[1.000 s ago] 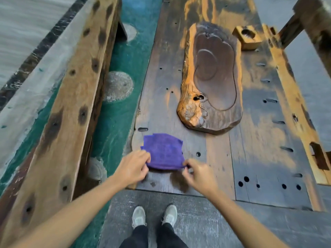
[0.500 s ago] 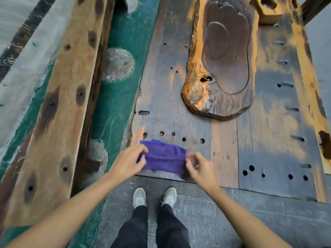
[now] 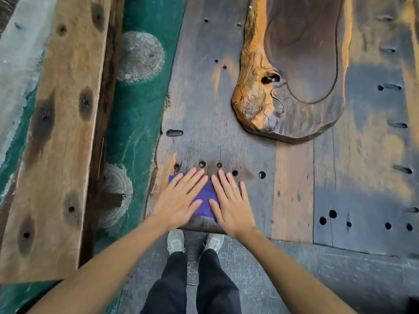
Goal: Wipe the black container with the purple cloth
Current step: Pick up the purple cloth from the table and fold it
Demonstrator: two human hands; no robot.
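The purple cloth (image 3: pixel 206 198) lies folded small on the dark wooden table (image 3: pixel 204 87), close to its near edge. My left hand (image 3: pixel 179 200) lies flat on the cloth's left part with straight fingers. My right hand (image 3: pixel 231 200) presses flat on its right part, so only a strip of purple shows between them. Farther back on the table sits the dark carved wooden tray (image 3: pixel 301 71) with an orange bark edge and a shallow hollow. No other black container is in view.
A long pale wooden plank (image 3: pixel 61 132) runs along the left, over a green floor (image 3: pixel 138 109) with round grey patches. The table has several drilled holes. My feet (image 3: pixel 195 241) stand on grey stone right at the table's near edge.
Both hands were pinching the cloth's ends and folding it toward me; now they lie flat on top of it, pressing it down. The view has tilted lower and closer.
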